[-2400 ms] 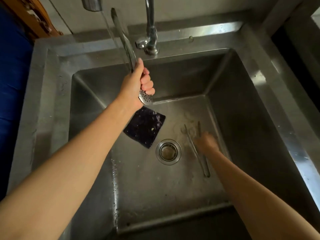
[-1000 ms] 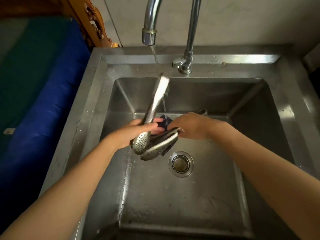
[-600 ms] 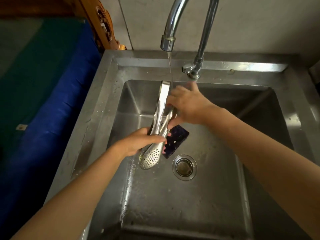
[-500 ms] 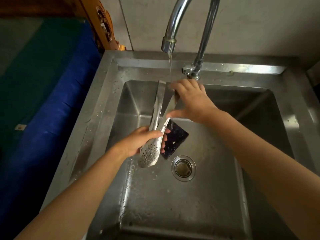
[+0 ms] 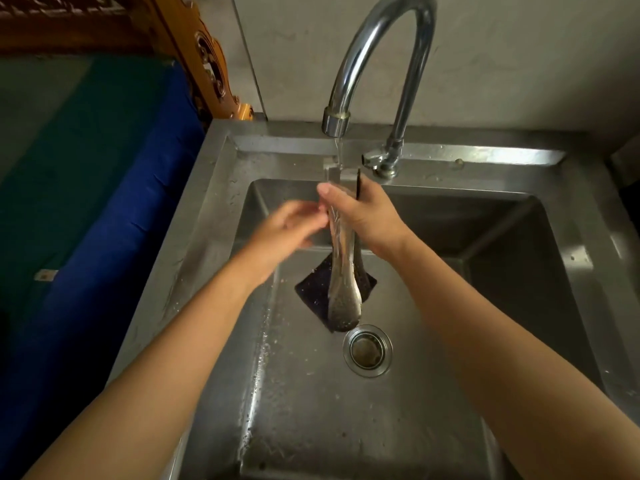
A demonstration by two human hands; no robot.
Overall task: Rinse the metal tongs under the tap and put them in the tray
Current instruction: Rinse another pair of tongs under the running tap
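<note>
Metal tongs [image 5: 341, 271] hang upright over the middle of the sink [image 5: 485, 157]. Their hinge end is up in the thin stream from the tap [image 5: 377, 46], and their perforated spoon ends point down, above a dark scrubbing pad [image 5: 311, 289] and just short of the drain [image 5: 367, 350].

The right hand [image 5: 367, 216] grips them high on the arms, thumb across the near face and fingers wrapped behind, squeezing both arms together. The left hand [image 5: 291, 230] is blurred just left of the arms, its fingers loosely extended and holding nothing; whether they touch the metal I cannot tell.

The tongs look stiff, light and not fragile, but wet polished steel is likely to be slippery, and the sprung arms will probably want to spread. Holding both arms in the upper half seems safest, since water then drains off the spoon ends. No tray is in view.
</note>
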